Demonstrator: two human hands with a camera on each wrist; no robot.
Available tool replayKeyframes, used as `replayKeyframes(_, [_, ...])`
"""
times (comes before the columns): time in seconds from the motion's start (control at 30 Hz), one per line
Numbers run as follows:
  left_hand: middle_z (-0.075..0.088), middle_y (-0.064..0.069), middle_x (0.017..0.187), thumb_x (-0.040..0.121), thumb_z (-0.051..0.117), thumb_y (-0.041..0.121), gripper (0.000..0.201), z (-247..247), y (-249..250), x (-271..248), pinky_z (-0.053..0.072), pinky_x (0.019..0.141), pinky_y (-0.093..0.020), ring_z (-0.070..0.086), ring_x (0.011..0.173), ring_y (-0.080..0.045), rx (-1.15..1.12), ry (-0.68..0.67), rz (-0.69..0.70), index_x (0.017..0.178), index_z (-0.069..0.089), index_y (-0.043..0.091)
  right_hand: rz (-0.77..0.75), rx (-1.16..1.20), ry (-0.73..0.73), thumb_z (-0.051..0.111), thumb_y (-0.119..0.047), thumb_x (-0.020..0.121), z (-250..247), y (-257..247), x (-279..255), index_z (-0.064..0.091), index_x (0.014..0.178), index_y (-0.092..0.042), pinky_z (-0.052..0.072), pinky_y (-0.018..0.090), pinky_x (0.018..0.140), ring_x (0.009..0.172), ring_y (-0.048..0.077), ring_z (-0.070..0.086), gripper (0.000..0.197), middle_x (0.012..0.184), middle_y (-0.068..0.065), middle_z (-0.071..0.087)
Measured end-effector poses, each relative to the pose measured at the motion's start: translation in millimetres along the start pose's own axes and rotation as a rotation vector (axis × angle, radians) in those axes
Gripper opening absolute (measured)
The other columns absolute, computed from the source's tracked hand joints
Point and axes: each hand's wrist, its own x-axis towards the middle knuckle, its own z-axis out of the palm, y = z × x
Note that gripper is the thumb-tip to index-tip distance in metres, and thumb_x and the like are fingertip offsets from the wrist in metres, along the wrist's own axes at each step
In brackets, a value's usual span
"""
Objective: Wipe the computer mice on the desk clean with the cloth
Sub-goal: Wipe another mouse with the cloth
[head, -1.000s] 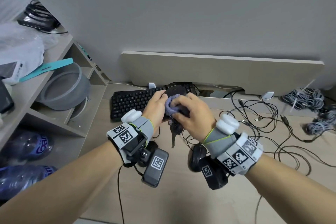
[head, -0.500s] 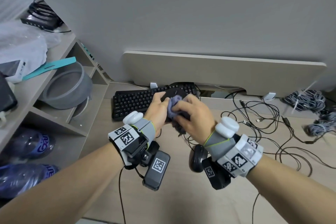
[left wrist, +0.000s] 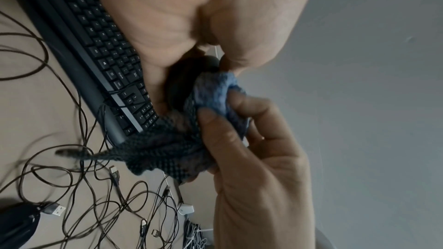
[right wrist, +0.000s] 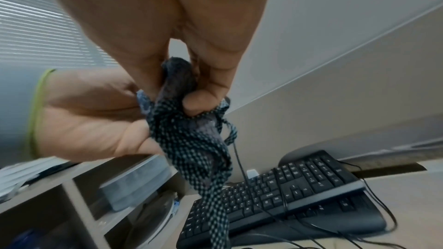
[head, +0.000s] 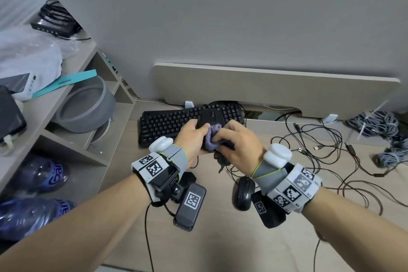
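My left hand (head: pixel 198 127) grips a black mouse (head: pixel 210 115) and holds it up over the keyboard (head: pixel 167 123). My right hand (head: pixel 223 137) pinches a bunched blue-grey cloth (head: pixel 212 137) and presses it against the mouse's near side. In the left wrist view the cloth (left wrist: pixel 215 90) covers part of the dark mouse (left wrist: pixel 184 80). Its checked tail (right wrist: pixel 191 139) hangs below the right hand in the right wrist view. A second black mouse (head: pixel 244 192) lies on the desk beside my right wrist.
Tangled black cables (head: pixel 320 154) spread over the desk on the right, with grey cable bundles (head: pixel 379 123) beyond them. A shelf unit on the left holds a grey bowl (head: pixel 86 108) and water bottles (head: pixel 39 174). A beige board (head: pixel 276 86) leans on the wall behind the keyboard.
Both hands have stayed together over the keyboard. The right hand has rubbed the cloth a little across the held mouse, and the cloth's hanging tail has drawn up slightly.
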Motion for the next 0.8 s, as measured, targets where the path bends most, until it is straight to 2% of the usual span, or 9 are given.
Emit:
replayKeyframes(0.13, [0.064, -0.012, 0.119, 0.096, 0.055, 0.011, 0.025, -4.8, -3.8, -6.8, 0.054, 0.088, -0.06, 0.063, 0.11, -0.033, 0.072, -0.041, 0.06, 0.119, 0.056, 0.021, 0.169, -0.002, 0.115, 0.066, -0.008, 0.071, -13.9, 23.4, 17.1, 0.068, 0.089, -0.012, 0.031, 0.023, 0.063, 0.076, 0.029, 0.055, 0.019, 0.081, 0.011, 0.054])
replayKeyframes(0.2, [0.065, -0.009, 0.118, 0.096, 0.057, 0.012, 0.031, -2.2, -5.3, -11.5, 0.054, 0.09, -0.056, 0.064, 0.11, -0.029, 0.102, -0.07, 0.095, 0.125, 0.055, 0.021, 0.205, -0.031, 0.168, 0.067, -0.003, 0.073, -17.4, 25.8, 27.5, 0.068, 0.092, -0.01, 0.027, 0.02, 0.063, 0.079, 0.03, 0.056, 0.021, 0.084, 0.013, 0.057])
replayKeyframes(0.27, [0.064, -0.009, 0.121, 0.096, 0.056, 0.012, 0.033, -0.8, -5.7, -12.5, 0.055, 0.088, -0.056, 0.063, 0.112, -0.029, 0.116, -0.076, 0.107, 0.128, 0.054, 0.021, 0.135, -0.042, 0.187, 0.066, -0.002, 0.072, -15.5, 20.1, 32.9, 0.068, 0.093, -0.011, 0.03, 0.02, 0.065, 0.079, 0.028, 0.056, 0.023, 0.087, 0.012, 0.057])
replayKeyframes(0.37, [0.063, -0.008, 0.12, 0.098, 0.052, 0.008, 0.028, -3.5, -4.9, -11.7, 0.057, 0.08, -0.057, 0.063, 0.11, -0.031, 0.11, -0.079, 0.098, 0.12, 0.056, 0.025, -0.002, -0.061, 0.107, 0.062, -0.004, 0.071, -6.9, 10.7, 22.2, 0.067, 0.09, -0.014, 0.039, 0.026, 0.065, 0.078, 0.022, 0.055, 0.021, 0.088, 0.007, 0.055])
replayKeyframes(0.47, [0.064, -0.007, 0.118, 0.098, 0.052, 0.008, 0.027, -7.7, -8.7, -12.0, 0.059, 0.079, -0.052, 0.064, 0.106, -0.031, 0.142, -0.097, 0.102, 0.118, 0.056, 0.027, -0.044, -0.074, 0.013, 0.061, -0.003, 0.07, -4.4, 10.1, 9.5, 0.066, 0.085, -0.013, 0.037, 0.026, 0.062, 0.075, 0.023, 0.054, 0.018, 0.085, 0.006, 0.055])
replayKeyframes(0.57, [0.065, -0.005, 0.111, 0.097, 0.053, 0.006, 0.031, -5.9, -13.7, -13.8, 0.057, 0.084, -0.047, 0.063, 0.104, -0.027, 0.192, -0.128, 0.122, 0.123, 0.054, 0.024, 0.08, -0.061, 0.085, 0.063, 0.003, 0.069, -15.4, 26.3, 26.5, 0.068, 0.087, -0.012, 0.036, 0.025, 0.066, 0.077, 0.029, 0.058, 0.023, 0.084, 0.009, 0.058])
replayKeyframes(0.63, [0.066, -0.001, 0.109, 0.096, 0.054, 0.007, 0.031, -3.8, -13.2, -13.6, 0.054, 0.091, -0.048, 0.063, 0.105, -0.024, 0.224, -0.123, 0.148, 0.119, 0.053, 0.028, 0.143, -0.076, 0.163, 0.062, 0.002, 0.07, -20.8, 30.2, 34.0, 0.067, 0.089, -0.011, 0.036, 0.027, 0.067, 0.08, 0.031, 0.058, 0.024, 0.085, 0.012, 0.059])
replayKeyframes(0.7, [0.068, -0.003, 0.112, 0.094, 0.057, 0.008, 0.032, -4.7, -11.8, -10.2, 0.051, 0.097, -0.052, 0.064, 0.11, -0.024, 0.246, -0.095, 0.181, 0.118, 0.056, 0.029, 0.06, -0.096, 0.136, 0.059, 0.0, 0.069, -14.9, 19.0, 26.0, 0.065, 0.085, -0.01, 0.037, 0.028, 0.066, 0.078, 0.029, 0.056, 0.02, 0.085, 0.01, 0.057])
replayKeyframes(0.8, [0.069, -0.006, 0.115, 0.09, 0.061, 0.009, 0.038, -8.8, -13.0, -7.4, 0.048, 0.101, -0.051, 0.064, 0.113, -0.025, 0.318, -0.094, 0.21, 0.126, 0.058, 0.023, -0.032, -0.085, -0.016, 0.056, -0.005, 0.069, -2.3, 4.7, 6.0, 0.063, 0.081, -0.013, 0.038, 0.028, 0.063, 0.076, 0.023, 0.054, 0.016, 0.084, 0.006, 0.054])
